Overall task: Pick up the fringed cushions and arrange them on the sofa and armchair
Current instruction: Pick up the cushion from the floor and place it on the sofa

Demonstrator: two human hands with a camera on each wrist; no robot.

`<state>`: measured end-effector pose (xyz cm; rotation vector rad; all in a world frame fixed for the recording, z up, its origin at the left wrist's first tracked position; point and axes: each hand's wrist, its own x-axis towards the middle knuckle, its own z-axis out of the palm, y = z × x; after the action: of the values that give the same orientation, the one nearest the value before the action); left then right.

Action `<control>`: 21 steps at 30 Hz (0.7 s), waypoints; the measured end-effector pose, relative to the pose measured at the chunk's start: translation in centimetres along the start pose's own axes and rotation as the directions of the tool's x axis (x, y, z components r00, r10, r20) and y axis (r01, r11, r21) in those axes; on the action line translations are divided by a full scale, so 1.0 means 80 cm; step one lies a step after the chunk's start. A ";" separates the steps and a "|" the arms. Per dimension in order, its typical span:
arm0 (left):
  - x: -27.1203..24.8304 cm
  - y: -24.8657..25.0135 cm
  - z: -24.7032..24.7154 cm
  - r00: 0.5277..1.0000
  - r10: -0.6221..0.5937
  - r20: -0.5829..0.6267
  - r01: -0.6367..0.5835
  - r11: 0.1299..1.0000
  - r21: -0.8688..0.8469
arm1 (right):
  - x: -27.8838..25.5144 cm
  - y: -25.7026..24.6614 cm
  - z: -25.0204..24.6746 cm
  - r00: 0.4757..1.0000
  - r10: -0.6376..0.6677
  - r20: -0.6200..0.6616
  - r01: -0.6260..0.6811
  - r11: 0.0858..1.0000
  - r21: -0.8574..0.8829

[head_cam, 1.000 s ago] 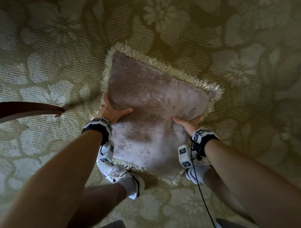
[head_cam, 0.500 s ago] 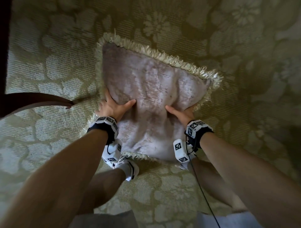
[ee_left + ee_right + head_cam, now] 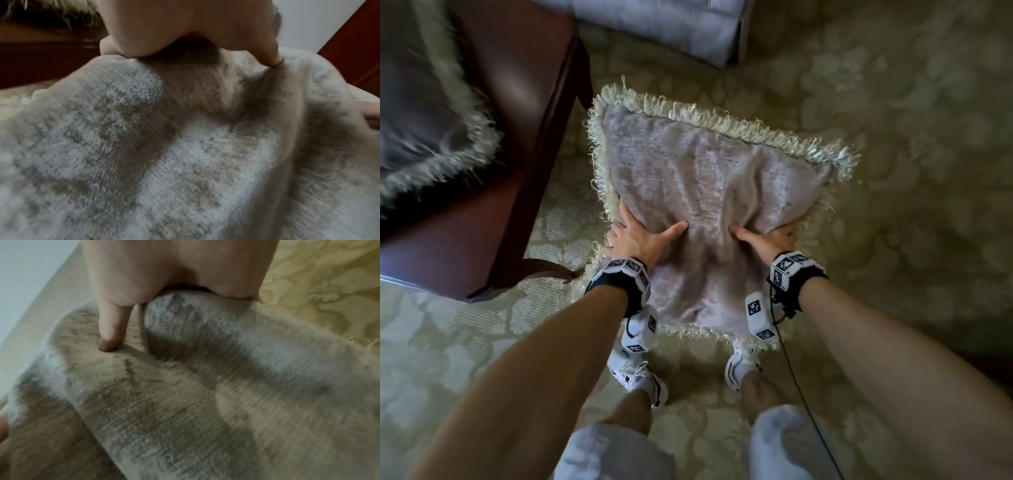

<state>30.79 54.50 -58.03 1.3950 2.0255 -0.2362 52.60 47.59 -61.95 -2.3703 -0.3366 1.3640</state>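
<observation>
The fringed cushion (image 3: pixel 709 205) is gripped by the left hand (image 3: pixel 635 236) and right hand (image 3: pixel 770 238); it should be kept level and carried to a seat.

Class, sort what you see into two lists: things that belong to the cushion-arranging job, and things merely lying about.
Belongs to the job:
- pink fringed cushion, held off the carpet
- left hand and right hand, gripping its sides
- second fringed cushion, on the dark wooden furniture

Just lying about:
- floral carpet
- pale upholstery at top
</observation>
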 end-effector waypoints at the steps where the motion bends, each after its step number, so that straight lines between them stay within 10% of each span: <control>1: -0.013 0.014 -0.020 1.000 0.006 -0.018 -0.006 1.000 -0.005 | -0.009 -0.017 -0.014 1.000 -0.013 -0.003 0.013 1.000 0.004; 8: -0.090 0.100 -0.137 0.993 0.005 -0.121 -0.010 0.999 -0.037 | -0.025 -0.103 -0.091 0.995 -0.098 0.033 0.096 0.994 0.052; 21: -0.168 0.231 -0.338 0.941 0.042 -0.335 -0.178 0.905 -0.387 | -0.246 -0.359 -0.256 0.902 -0.431 -0.029 0.431 0.901 0.035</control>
<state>38.87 65.16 -25.21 1.3286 2.0791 0.4784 60.03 61.44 -24.74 -2.1041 -0.7697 1.1214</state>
